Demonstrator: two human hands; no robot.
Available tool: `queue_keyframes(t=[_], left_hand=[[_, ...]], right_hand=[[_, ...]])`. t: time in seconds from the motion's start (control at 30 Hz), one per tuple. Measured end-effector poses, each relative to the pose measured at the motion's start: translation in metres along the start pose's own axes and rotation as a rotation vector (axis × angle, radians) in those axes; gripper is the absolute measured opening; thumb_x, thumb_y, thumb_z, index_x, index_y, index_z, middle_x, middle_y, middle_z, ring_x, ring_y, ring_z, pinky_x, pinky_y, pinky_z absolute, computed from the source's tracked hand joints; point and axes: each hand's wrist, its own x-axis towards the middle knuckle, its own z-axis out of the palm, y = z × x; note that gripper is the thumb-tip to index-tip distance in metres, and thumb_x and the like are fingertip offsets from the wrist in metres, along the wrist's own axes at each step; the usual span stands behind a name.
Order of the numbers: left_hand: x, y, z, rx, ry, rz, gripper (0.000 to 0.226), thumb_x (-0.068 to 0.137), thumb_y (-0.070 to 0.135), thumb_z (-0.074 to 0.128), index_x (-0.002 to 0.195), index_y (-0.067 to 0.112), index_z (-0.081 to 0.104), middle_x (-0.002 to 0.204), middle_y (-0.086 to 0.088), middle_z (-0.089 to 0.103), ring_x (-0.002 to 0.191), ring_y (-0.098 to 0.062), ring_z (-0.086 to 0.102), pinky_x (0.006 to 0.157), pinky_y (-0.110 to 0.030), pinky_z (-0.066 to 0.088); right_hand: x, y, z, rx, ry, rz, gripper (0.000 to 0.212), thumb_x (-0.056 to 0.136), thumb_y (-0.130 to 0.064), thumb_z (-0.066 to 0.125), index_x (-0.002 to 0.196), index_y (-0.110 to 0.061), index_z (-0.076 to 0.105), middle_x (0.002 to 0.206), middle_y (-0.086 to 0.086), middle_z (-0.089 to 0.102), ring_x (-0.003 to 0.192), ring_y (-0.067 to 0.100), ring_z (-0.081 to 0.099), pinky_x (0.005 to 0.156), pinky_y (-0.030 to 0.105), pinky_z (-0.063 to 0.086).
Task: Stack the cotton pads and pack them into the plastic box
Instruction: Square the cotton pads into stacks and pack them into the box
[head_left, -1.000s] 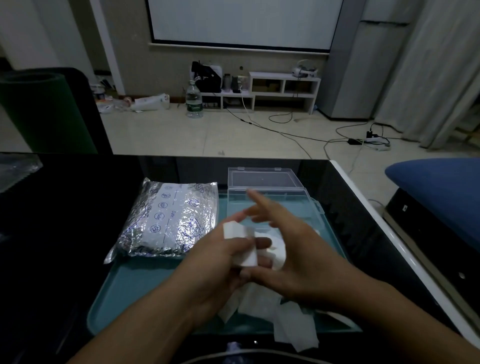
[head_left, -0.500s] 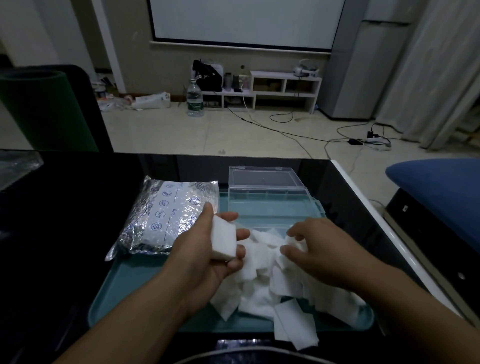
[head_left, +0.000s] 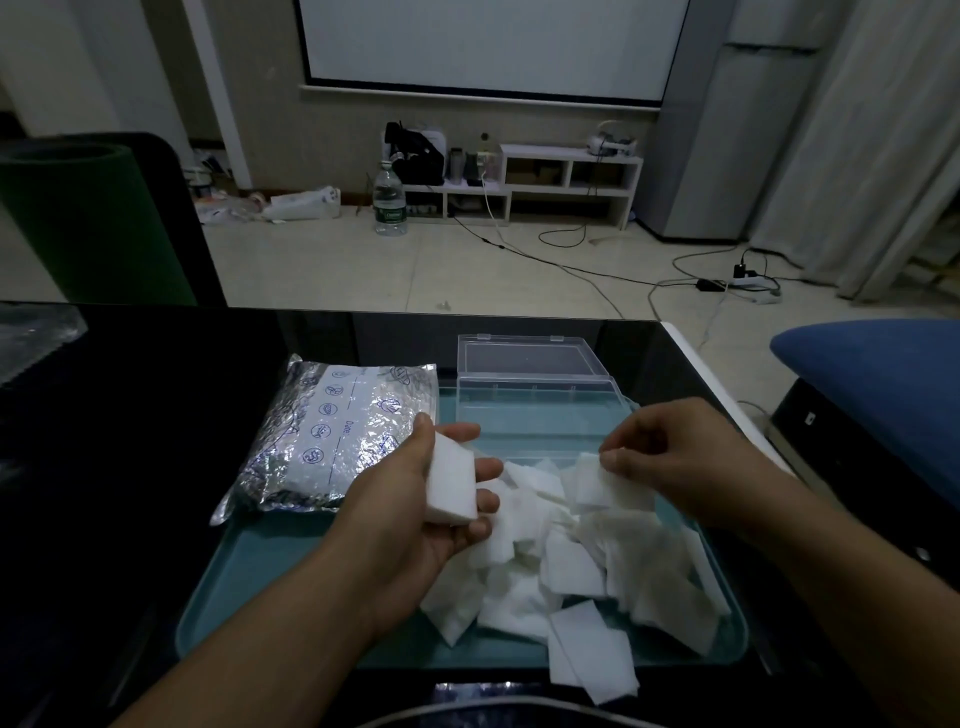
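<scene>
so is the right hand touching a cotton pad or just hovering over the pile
Touching. The head view shows the right hand pinching the top edge of a cotton pad between thumb and fingertips.

On the teal plastic tray (head_left: 270, 587), a silver foil packet (head_left: 332, 436) lies at the far left corner, a clear plastic box (head_left: 535, 410) at the far edge, loose white cotton pads (head_left: 571, 566) toward the near right corner.

Foil packet (head_left: 332, 441) on teal tray (head_left: 249, 571), water bottle (head_left: 389, 200), green roll (head_left: 88, 223)
</scene>
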Motion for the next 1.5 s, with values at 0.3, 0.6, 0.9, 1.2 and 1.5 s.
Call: queue_keyframes(t=[0.3, 0.6, 0.9, 1.2, 1.5], left_hand=[[-0.001, -0.008, 0.009, 0.015, -0.001, 0.086, 0.040, 0.102, 0.040, 0.035, 0.113, 0.013, 0.062, 0.092, -0.016, 0.073, 0.073, -0.029, 0.071, 0.055, -0.033, 0.052], [-0.005, -0.006, 0.011, -0.111, -0.048, 0.104, 0.032, 0.103, 0.026, 0.037, 0.119, 0.013, 0.062, 0.111, -0.019, 0.070, 0.100, -0.028, 0.069, 0.076, -0.038, 0.059], [-0.007, -0.003, 0.010, -0.135, -0.048, 0.081, 0.029, 0.103, 0.023, 0.039, 0.116, 0.012, 0.063, 0.110, -0.023, 0.067, 0.087, -0.032, 0.071, 0.068, -0.040, 0.060], [-0.008, -0.005, 0.009, -0.134, -0.116, 0.004, 0.031, 0.102, 0.024, 0.042, 0.113, 0.004, 0.064, 0.097, -0.026, 0.072, 0.081, -0.039, 0.072, 0.065, -0.041, 0.061], [-0.008, -0.008, 0.011, -0.065, -0.114, -0.052, 0.035, 0.105, 0.027, 0.037, 0.121, 0.005, 0.059, 0.098, -0.025, 0.067, 0.087, -0.037, 0.063, 0.063, -0.038, 0.059]], right_hand=[[-0.017, -0.023, 0.012, 0.868, -0.008, 0.156, 0.012, 0.086, -0.008, 0.064, 0.095, -0.001, 0.068, 0.083, 0.011, 0.073, 0.067, 0.019, 0.069, 0.057, 0.024, 0.055], [-0.032, -0.050, 0.061, 0.935, -0.026, 0.137, 0.016, 0.088, -0.011, 0.067, 0.087, 0.005, 0.064, 0.072, 0.015, 0.072, 0.055, 0.020, 0.066, 0.046, 0.025, 0.050], [-0.029, -0.034, 0.054, 0.175, 0.221, -0.378, 0.025, 0.081, -0.054, 0.059, 0.100, -0.039, 0.059, 0.097, -0.021, 0.061, 0.096, -0.007, 0.056, 0.076, 0.012, 0.046], [-0.022, -0.027, 0.054, 0.068, 0.094, -0.525, 0.033, 0.073, -0.044, 0.077, 0.102, -0.034, 0.065, 0.102, -0.019, 0.059, 0.103, 0.002, 0.053, 0.086, 0.016, 0.040], [-0.024, -0.026, 0.051, 0.147, -0.055, -0.431, 0.042, 0.067, -0.032, 0.086, 0.098, -0.034, 0.059, 0.121, -0.023, 0.055, 0.113, -0.008, 0.049, 0.090, 0.005, 0.035]])
